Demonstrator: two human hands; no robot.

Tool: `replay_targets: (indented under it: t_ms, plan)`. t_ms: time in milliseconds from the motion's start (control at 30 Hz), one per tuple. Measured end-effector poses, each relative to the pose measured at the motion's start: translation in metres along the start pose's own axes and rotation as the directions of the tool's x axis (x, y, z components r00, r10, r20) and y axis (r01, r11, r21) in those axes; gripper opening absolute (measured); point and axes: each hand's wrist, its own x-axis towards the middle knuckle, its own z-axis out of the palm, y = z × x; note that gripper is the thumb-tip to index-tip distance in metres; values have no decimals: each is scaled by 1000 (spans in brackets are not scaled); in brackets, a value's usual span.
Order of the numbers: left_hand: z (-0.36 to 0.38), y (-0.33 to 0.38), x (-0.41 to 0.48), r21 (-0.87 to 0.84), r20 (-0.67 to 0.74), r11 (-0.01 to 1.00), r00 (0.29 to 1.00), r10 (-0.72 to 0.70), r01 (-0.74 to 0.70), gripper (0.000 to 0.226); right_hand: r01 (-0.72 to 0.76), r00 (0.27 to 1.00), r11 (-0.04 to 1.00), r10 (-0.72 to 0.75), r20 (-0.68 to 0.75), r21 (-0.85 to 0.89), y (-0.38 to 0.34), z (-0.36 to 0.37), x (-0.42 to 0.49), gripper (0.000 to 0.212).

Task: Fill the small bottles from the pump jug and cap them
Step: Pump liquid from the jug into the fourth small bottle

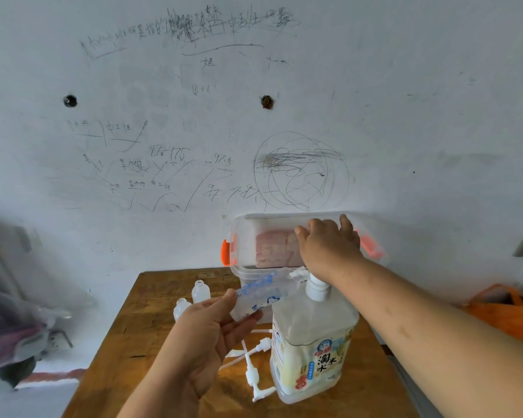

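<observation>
Fingers point(246, 316) and thumb of the left hand point(206, 327) pinch the base end of a small bottle point(261, 295). It is held tilted, open end up toward the spout of the pump head point(316, 286). Looks lined up for filling, but blur hides whether mouth and spout touch.

The right hand point(326, 245) is not on the pump. Its fingers hook over the far rim of a clear box point(245, 236) tipped up behind the jug, likely moving it aside or steadying it. Something pinkish sits inside, can't identify. The box is thin see-through plastic with rounded corners and an orange latch point(225, 251) on its left end.

The pump jug point(311, 342) stands near-right on the table point(127, 342). It is squarish translucent plastic with a printed label facing the camera and a white pump on top.

Two empty bottles point(201, 292) stand upright and uncapped left of the jug, toward the far edge. They are clear and round with threaded necks, presumably queued for filling.

Loose pump caps point(252, 369) lie jumbled just left of the jug's base. They are hard white plastic with long thin dip tubes, within reach for capping.

The table is worn brown wood. The wall point(405, 116) behind is pale and covered in pencil scribbles.
</observation>
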Motion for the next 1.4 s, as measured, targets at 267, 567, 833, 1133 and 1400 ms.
replay_targets:
  t_ms: [267,567,833,1133,1400]
  plan:
    - [3,7,-8,30,30,996,996,86,-86,23,75,992,997,-74,-101,6,-1,-21,1,60]
    - [2,5,0,0,19,997,997,74,-74,17,-15,998,1000,13,57,22,0,-12,4,56]
    - [0,-1,3,30,-8,999,1000,25,-24,19,-35,999,999,35,41,21,4,6,4,56]
    - [5,8,-5,17,19,994,994,104,-104,25,0,1000,999,0,-5,45,-5,-19,4,61]
    - [2,4,4,-7,15,998,998,56,-55,18,-13,1000,1000,13,24,-5,-2,-14,4,56]
